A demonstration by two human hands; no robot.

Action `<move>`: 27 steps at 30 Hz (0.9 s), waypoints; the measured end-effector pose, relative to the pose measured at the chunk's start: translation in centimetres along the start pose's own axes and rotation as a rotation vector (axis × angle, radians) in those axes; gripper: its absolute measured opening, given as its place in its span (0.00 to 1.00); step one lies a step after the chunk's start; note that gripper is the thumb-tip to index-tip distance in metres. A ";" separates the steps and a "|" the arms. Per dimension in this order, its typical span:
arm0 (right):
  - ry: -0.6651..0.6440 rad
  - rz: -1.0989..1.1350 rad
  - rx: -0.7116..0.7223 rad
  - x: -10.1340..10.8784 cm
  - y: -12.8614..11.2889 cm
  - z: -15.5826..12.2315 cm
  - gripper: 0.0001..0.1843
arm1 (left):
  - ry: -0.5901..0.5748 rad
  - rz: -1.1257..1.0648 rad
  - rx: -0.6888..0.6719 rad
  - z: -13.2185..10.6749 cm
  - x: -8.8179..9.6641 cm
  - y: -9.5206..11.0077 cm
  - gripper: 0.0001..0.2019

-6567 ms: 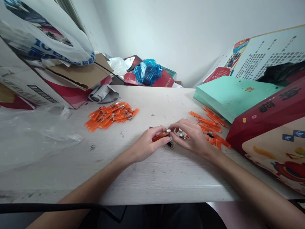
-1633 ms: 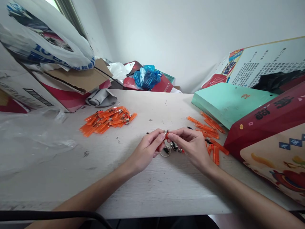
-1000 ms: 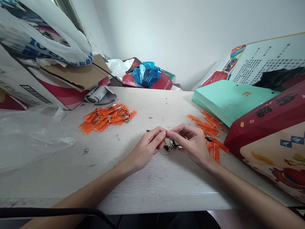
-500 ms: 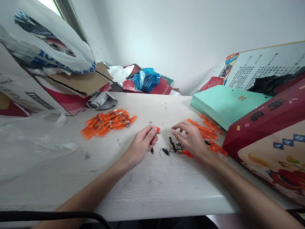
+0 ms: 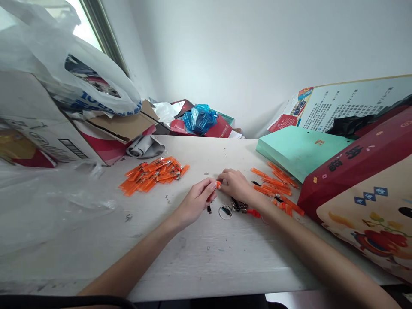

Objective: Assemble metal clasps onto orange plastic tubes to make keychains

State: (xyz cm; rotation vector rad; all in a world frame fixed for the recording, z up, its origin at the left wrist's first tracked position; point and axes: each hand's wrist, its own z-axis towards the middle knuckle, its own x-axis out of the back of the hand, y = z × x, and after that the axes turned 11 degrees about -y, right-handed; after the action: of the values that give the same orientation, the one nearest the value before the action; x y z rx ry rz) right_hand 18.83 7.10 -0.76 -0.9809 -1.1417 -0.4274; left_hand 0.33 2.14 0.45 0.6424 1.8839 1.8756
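My left hand (image 5: 195, 202) is closed around a small orange plastic piece (image 5: 218, 184) whose tip shows past the fingers. My right hand (image 5: 236, 185) is curled with its fingertips pinched at that same orange tip, so both hands meet over the middle of the white table (image 5: 199, 257). Just below them lie a small metal ring (image 5: 225, 211) and a cluster of tiny metal and black parts (image 5: 240, 206). A pile of orange pieces (image 5: 154, 174) lies to the left, and more loose orange pieces (image 5: 277, 184) lie to the right.
A cardboard box (image 5: 51, 128) with a white plastic bag (image 5: 64, 73) on top stands at the left. Clear plastic film (image 5: 48, 197) covers the near left. A mint-green box (image 5: 299, 150) and red gift bags (image 5: 360, 171) crowd the right. A blue bag (image 5: 199, 119) sits at the back.
Half a second ago my right hand lay spread over the small parts; it has moved left and closed onto the orange piece that my left hand holds.
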 end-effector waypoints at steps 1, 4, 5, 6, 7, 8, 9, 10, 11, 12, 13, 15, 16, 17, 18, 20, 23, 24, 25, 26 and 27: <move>-0.004 -0.004 -0.010 -0.1 0.0 0.1 0.07 | -0.008 -0.030 0.001 -0.1 0.0 0.1 0.19; 0.003 -0.005 -0.025 -0.3 0.2 -0.3 0.10 | -0.060 -0.157 0.019 -0.4 0.1 0.5 0.18; 0.008 -0.002 -0.025 -0.4 0.4 -0.6 0.10 | -0.084 -0.210 0.028 -0.5 0.2 0.5 0.18; 0.013 0.003 -0.024 -0.5 0.6 -0.9 0.10 | -0.108 -0.264 0.038 -0.5 0.2 0.6 0.17; 0.017 0.012 -0.022 -0.5 0.8 -1.2 0.09 | -0.130 -0.315 0.046 -0.6 0.2 0.6 0.17; 0.022 0.022 -0.021 -0.4 1.0 -1.4 0.07 | -0.148 -0.362 0.054 -0.6 0.3 0.6 0.17; 0.026 0.034 -0.017 -0.4 1.2 -1.4 0.07 | -0.162 -0.403 0.059 -0.6 0.3 0.6 0.17; 0.027 0.046 -0.007 -0.3 1.3 -1.4 0.08 | -0.170 -0.437 0.062 -0.6 0.4 0.5 0.16; 0.021 0.057 0.014 -0.2 1.4 -1.2 0.11 | -0.173 -0.465 0.062 -0.6 0.5 0.5 0.16; 0.009 0.067 0.043 -0.1 1.3 -0.9 0.14 | -0.172 -0.489 0.058 -0.6 0.6 0.6 0.15; -0.008 0.074 0.078 0.0 1.3 -0.4 0.17 | -0.170 -0.509 0.053 -0.6 0.6 0.6 0.15; -0.051 0.083 0.145 0.1 0.9 0.6 0.20 | -0.169 -0.539 0.040 -0.6 0.7 0.7 0.14; -0.069 0.085 0.168 0.0 0.7 1.2 0.19 | -0.168 -0.547 0.034 -0.6 0.8 0.8 0.14; -0.084 0.085 0.182 -0.1 0.6 1.7 0.17 | -0.166 -0.553 0.028 -0.6 0.8 0.9 0.14; -0.095 0.084 0.192 -0.3 0.4 2.2 0.14 | -0.163 -0.559 0.023 -0.6 0.8 1.0 0.14; -0.108 0.081 0.202 -0.7 0.2 2.8 0.07 | -0.158 -0.571 0.009 -0.7 0.9 1.1 0.14; -0.107 0.081 0.209 -1.1 0.1 3.0 0.10 | -0.156 -0.590 -0.006 -0.8 0.9 1.2 0.12; -0.105 0.083 0.209 -1.1 0.1 2.9 0.10 | -0.155 -0.595 -0.006 -0.7 0.9 1.2 0.12; -0.104 0.086 0.209 -1.1 0.1 2.7 0.10 | -0.152 -0.600 -0.003 -0.7 0.9 1.1 0.12; -0.103 0.089 0.207 -1.1 0.2 2.6 0.10 | -0.147 -0.605 -0.001 -0.7 0.9 1.1 0.12; -0.101 0.094 0.204 -1.0 0.2 2.4 0.09 | -0.133 -0.609 -0.001 -0.7 0.9 1.1 0.12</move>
State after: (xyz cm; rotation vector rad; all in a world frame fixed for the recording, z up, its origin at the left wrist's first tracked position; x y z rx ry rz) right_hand 17.28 9.00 -1.58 -0.8808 -1.1996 -0.1837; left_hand -0.74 2.13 1.59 0.1504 1.7340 1.4024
